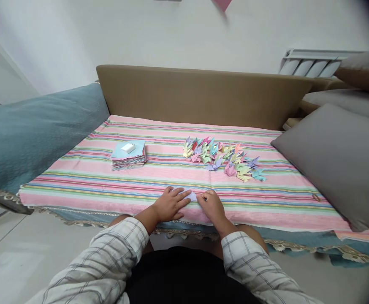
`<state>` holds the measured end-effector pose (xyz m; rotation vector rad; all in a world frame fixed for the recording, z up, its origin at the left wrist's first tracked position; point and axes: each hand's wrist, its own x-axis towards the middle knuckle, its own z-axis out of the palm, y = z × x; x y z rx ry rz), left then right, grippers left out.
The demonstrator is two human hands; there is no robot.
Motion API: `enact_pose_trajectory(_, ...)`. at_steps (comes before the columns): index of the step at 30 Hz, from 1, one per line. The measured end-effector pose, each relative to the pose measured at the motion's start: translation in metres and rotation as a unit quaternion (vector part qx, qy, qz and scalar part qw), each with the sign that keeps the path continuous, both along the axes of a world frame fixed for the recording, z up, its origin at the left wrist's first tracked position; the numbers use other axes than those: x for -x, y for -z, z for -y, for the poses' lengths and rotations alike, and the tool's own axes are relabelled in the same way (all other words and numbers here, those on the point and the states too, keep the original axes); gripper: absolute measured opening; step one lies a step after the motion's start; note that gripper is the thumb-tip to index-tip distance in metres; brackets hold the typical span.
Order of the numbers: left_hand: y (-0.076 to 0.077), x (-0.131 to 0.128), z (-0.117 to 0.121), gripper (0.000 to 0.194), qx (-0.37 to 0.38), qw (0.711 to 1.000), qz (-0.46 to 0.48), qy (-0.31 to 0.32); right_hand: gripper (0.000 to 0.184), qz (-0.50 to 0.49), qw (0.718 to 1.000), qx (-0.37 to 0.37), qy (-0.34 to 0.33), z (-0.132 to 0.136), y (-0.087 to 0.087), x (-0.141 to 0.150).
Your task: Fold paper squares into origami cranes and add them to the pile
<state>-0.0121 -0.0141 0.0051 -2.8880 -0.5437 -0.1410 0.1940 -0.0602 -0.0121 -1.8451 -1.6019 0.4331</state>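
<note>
A small pale lavender piece of folded paper [191, 196] lies on the striped cloth [165, 177] near its front edge. My left hand [169, 205] rests flat on the paper's left part, fingers spread and pointing right, covering some of it. My right hand [212, 206] is closed, with thumb and bent forefinger at the paper's right end. How much paper sits inside that pinch is hidden. Beyond my hands, to the right, several folded paper cranes [216, 162] in many colours stand in a loose group.
A stack of square coloured paper [128, 162] with a small white object [128, 147] on top sits at left. Grey cushions [326, 160] fill the right end. A brown backrest [197, 95] runs along the back, and a blue-covered armrest [48, 131] bounds the left.
</note>
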Motion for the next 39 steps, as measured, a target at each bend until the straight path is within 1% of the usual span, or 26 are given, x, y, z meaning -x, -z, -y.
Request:
enact_pose_trajectory(6,-0.005,-0.004,-0.001,0.064,-0.007,1.0,-0.031,0.0,0.027,0.039,0.999,0.0,0.022,0.002,-0.002,0.003)
enact_pose_trajectory(11,0.002,-0.002,-0.004,0.068,0.005,1.0,-0.003,0.019,0.026,0.062,0.997,-0.029,0.019,0.004,0.001,0.004)
enact_pose_trajectory(15,0.008,0.0,-0.009,0.07,0.026,0.999,0.007,0.044,0.016,0.052,0.997,-0.062,0.017,0.005,0.005,0.001)
enact_pose_trajectory(18,0.01,0.0,-0.012,0.069,0.036,0.998,0.007,0.053,0.009,0.022,0.995,-0.094,0.007,0.008,0.008,-0.002)
enact_pose_trajectory(21,0.011,0.001,-0.014,0.068,0.04,0.998,0.011,0.056,0.018,0.007,0.988,-0.153,0.0,0.015,0.013,-0.004)
enact_pose_trajectory(23,0.012,0.0,-0.014,0.068,0.042,0.997,0.014,0.057,0.026,0.045,0.98,-0.192,-0.027,0.021,0.015,-0.003)
enact_pose_trajectory(25,0.012,0.0,-0.014,0.069,0.045,0.997,0.014,0.055,0.031,0.11,0.969,-0.206,-0.073,0.026,0.017,0.001)
enact_pose_trajectory(28,0.011,0.0,-0.013,0.072,0.048,0.998,0.007,0.05,0.036,0.199,0.952,-0.193,-0.132,0.033,0.02,0.009)
enact_pose_trajectory(30,0.01,0.0,-0.013,0.074,0.051,0.998,0.003,0.047,0.042,0.23,0.946,-0.181,-0.137,0.037,0.023,0.014)
enact_pose_trajectory(33,0.008,-0.001,-0.012,0.074,0.056,0.997,0.001,0.044,0.049,0.249,0.949,-0.158,-0.113,0.042,0.029,0.014)
enact_pose_trajectory(36,0.007,-0.001,-0.012,0.071,0.059,0.997,0.0,0.043,0.048,0.251,0.954,-0.139,-0.082,0.048,0.033,0.008)
enact_pose_trajectory(39,0.007,-0.001,-0.012,0.067,0.058,0.997,0.005,0.043,0.044,0.253,0.957,-0.131,-0.061,0.051,0.033,0.002)
